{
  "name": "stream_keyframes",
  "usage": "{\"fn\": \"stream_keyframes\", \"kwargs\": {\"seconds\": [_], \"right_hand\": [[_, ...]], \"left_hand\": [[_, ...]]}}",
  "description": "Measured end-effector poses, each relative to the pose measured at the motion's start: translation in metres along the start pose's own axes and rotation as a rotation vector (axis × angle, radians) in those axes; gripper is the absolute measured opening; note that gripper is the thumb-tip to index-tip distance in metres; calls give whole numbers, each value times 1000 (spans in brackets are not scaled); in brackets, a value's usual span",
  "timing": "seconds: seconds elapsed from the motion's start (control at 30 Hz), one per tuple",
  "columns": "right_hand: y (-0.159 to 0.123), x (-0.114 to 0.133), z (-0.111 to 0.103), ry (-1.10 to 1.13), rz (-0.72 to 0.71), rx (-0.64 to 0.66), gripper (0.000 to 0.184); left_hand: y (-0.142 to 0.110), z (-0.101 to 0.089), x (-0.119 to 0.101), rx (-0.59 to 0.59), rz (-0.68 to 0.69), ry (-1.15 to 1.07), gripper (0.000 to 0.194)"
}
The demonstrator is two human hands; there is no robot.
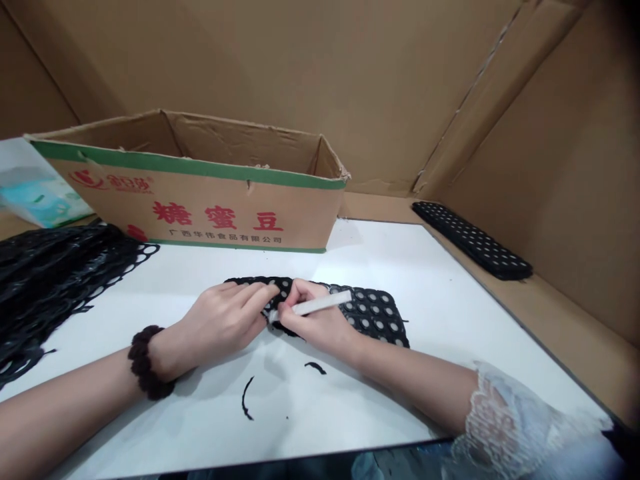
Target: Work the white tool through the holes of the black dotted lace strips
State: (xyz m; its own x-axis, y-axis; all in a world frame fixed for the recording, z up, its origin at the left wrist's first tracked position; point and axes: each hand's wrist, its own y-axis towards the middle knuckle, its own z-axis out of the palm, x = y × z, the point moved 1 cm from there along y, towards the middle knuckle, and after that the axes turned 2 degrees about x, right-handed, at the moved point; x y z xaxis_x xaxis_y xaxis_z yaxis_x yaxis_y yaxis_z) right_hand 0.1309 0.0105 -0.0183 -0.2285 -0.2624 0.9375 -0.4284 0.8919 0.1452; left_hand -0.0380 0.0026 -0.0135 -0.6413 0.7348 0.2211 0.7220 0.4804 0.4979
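A black rubbery sheet (377, 310) with rows of round holes lies on the white table in front of me. My left hand (223, 320) is closed over the left part of this sheet, fingers together and pressing on it; their tips are partly hidden. In my right hand (323, 327) is a slim white pen-like tool (326, 303), pinched between thumb and fingers. Its working end points down left at the sheet's near edge, close to my left fingertips. That tip is blurred, so its exact kind cannot be told.
An open cardboard box (215, 207) stands behind the sheet. To the left lies a heap of black webbed strips (55, 273), near a tissue pack (45, 197). Stacked black perforated sheets (470, 240) sit far right. Loose black scraps (245, 400) dot the white tabletop (195, 427). Cardboard walls surround it.
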Motion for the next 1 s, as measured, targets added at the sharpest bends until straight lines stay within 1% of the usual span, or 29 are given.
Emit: {"fn": "stream_keyframes", "kwargs": {"seconds": [0.1,0.17,0.27,0.33,0.37,0.43,0.5,0.57,0.6,0.67,0.7,0.73,0.77,0.83,0.93,1.0], "right_hand": [[-1,-1,-1,36,30,5,18],[-2,0,-1,14,11,13,18],[-3,1,-1,-35,-25,45,18],[-4,2,-4,-15,-28,57,18],[-3,2,-6,5,-27,44,17],[-1,1,-12,35,-28,-29,16],[1,-1,-19,25,-28,-123,14],[4,-5,-23,-4,-19,-184,13],[6,-7,-25,-25,-14,-199,13],[8,-13,-26,-84,-4,-202,16],[9,-15,-27,-119,1,-195,18],[10,-18,-27,-156,2,-189,19],[11,-19,-27,-193,-1,-183,20],[12,-20,-28,-260,-9,-178,19],[13,-18,-29,-330,-4,-172,18],[13,-16,-29,-350,-11,-163,19]], "left_hand": [[-2,1,4,27,4,-18,9],[-3,1,8,68,-10,-38,6],[-4,0,16,182,65,-120,10],[-4,-1,20,257,107,-195,13],[-3,-2,22,281,103,-236,14],[-2,-3,23,297,61,-316,13],[-1,-3,23,278,-10,-388,10],[0,-1,22,258,-92,-429,6],[0,0,21,256,-125,-437,12],[-1,2,21,275,-165,-427,38],[-1,4,21,297,-166,-417,48],[-2,5,22,325,-153,-413,53],[-2,5,23,353,-134,-414,53],[-1,5,24,389,-94,-436,46],[1,2,26,398,-57,-488,37],[2,1,28,380,-46,-510,31]]}}
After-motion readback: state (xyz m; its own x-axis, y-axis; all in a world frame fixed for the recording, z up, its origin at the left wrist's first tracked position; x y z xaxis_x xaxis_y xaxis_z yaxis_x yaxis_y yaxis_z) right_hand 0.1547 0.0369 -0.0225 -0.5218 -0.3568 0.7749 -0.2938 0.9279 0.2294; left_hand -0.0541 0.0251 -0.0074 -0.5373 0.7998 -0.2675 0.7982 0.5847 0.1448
